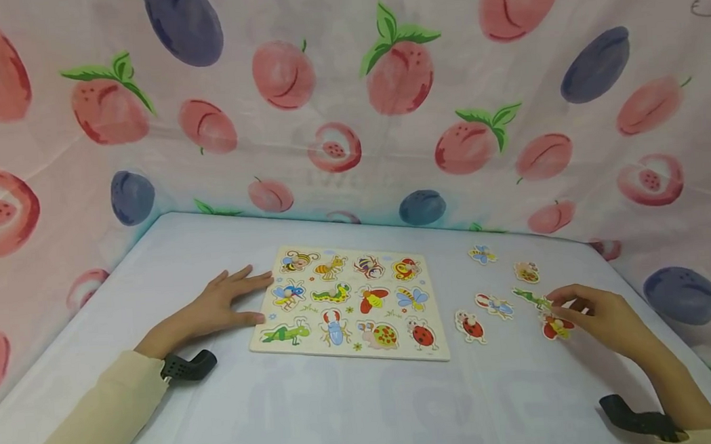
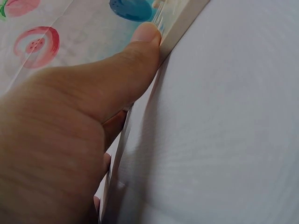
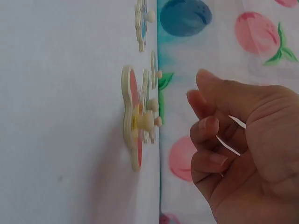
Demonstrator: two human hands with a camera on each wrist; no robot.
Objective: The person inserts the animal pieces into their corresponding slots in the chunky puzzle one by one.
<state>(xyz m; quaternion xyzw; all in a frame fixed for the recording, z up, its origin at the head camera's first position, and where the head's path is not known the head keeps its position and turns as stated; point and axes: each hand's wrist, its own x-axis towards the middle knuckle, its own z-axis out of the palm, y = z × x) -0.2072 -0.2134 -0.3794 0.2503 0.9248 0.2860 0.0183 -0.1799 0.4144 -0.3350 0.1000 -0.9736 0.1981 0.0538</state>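
A wooden puzzle board [image 1: 351, 351] printed with rows of insects lies flat on the table. My left hand [image 1: 228, 301] rests at its left edge, fingers stretched out; in the left wrist view the thumb [image 2: 133, 60] presses against the board's side. My right hand [image 1: 599, 316] hovers over loose knobbed pieces with fingers partly bent. It holds nothing, as the right wrist view shows a gap between the fingertips and the pieces. Nearest to it are a red winged-insect piece [image 3: 133, 116] and a green grasshopper piece [image 1: 532, 298]; the hand partly covers the red one in the head view.
Between the board and my right hand lie a ladybug piece [image 1: 471, 327] and a blue beetle piece [image 1: 495, 306]. Farther back are a blue-winged insect piece [image 1: 482, 254] and a snail piece [image 1: 526, 272]. A fruit-print cloth [image 1: 342, 202] rises behind the white table [image 1: 318, 414].
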